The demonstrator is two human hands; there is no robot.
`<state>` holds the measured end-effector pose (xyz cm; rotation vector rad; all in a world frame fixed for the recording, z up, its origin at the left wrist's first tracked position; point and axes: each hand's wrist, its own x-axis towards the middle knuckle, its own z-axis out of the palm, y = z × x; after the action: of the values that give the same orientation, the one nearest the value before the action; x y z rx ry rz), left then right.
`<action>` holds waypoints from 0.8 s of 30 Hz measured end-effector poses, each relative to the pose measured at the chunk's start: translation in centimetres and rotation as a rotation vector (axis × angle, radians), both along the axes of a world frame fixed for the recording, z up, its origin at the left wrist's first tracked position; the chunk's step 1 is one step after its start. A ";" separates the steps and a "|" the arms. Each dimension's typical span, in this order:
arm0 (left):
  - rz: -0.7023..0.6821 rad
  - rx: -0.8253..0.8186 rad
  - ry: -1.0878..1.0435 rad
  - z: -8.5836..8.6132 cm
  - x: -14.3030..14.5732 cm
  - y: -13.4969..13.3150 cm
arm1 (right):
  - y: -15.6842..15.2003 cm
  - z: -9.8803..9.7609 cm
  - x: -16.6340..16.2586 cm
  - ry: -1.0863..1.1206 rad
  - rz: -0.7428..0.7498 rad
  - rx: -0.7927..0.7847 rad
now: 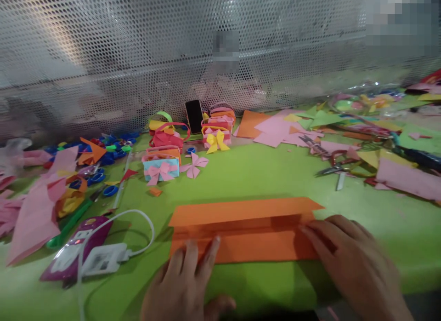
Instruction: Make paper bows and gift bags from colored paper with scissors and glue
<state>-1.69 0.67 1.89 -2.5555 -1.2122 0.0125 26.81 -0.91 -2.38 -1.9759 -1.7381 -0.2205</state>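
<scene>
A folded sheet of orange paper [255, 247] is laid lengthwise near the front edge of the green desk [262, 174], its far long flap raised above the near part. The hands are held well apart: by the left hand [184, 282], the near left part of the paper is pressed with spread fingers, the thumb held off it, while the right end of the paper is pinched between the thumb and forefinger of the right hand [356, 261]. To the left, a white charger [103, 260] with a looped white cable [138, 211] is set beside a purple and white box [94, 229]. Beyond the paper, a blue paper bag [148, 167] with a pink bow [161, 172] is placed just beside a pink paper flower [195, 165]. Farther back, a phone [195, 116] is propped upright; at the right, scissors [339, 167] are strewn among paper scraps [279, 128].
</scene>
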 end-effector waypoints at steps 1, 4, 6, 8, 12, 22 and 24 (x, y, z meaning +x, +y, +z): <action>0.019 -0.033 0.004 0.0 0.2 -0.1 | 0.0 -0.1 0.0 0.013 -0.003 -0.008; 0.092 -0.130 0.008 0.1 0.7 -0.3 | 0.0 -0.1 0.0 0.059 -0.015 -0.018; 0.101 -0.141 0.003 0.0 0.8 -0.5 | 0.1 0.0 0.0 0.072 -0.021 -0.018; 0.072 -0.150 0.001 -0.1 1.0 -0.5 | 0.1 0.1 -0.1 0.064 -0.030 -0.025; 0.121 -0.288 0.033 0.2 2.0 -0.4 | 0.1 0.1 -0.1 0.042 -0.056 -0.037; 0.324 -0.313 0.161 1.9 6.0 -1.0 | -0.6 1.4 -1.3 -0.223 0.039 0.076; 0.317 -0.279 0.158 1.9 5.9 -1.2 | -1.0 2.3 -3.0 -0.261 0.061 0.124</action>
<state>4.21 -0.56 3.80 -2.4949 -1.6338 0.4756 23.76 -1.95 -0.12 -1.8683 -1.8913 -0.5733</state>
